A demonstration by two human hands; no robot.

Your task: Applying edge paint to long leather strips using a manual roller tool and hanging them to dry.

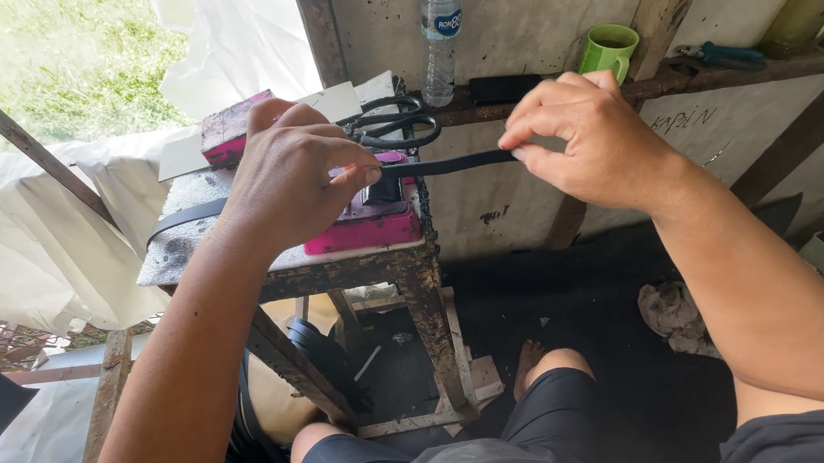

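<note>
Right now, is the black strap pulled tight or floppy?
Tight: the black strap runs straight between the left hand and right hand pinching it.

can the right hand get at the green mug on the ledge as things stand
Probably yes, once freed: the green mug stands just above the right hand with nothing between them, but its fingers are pinching the black strap.

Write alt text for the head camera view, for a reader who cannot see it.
Two bare hands stretch a black strap taut: left hand and right hand each pinch it, above a pink block on a worn wooden stool. Scissors, a water bottle and a green mug sit behind.
</note>
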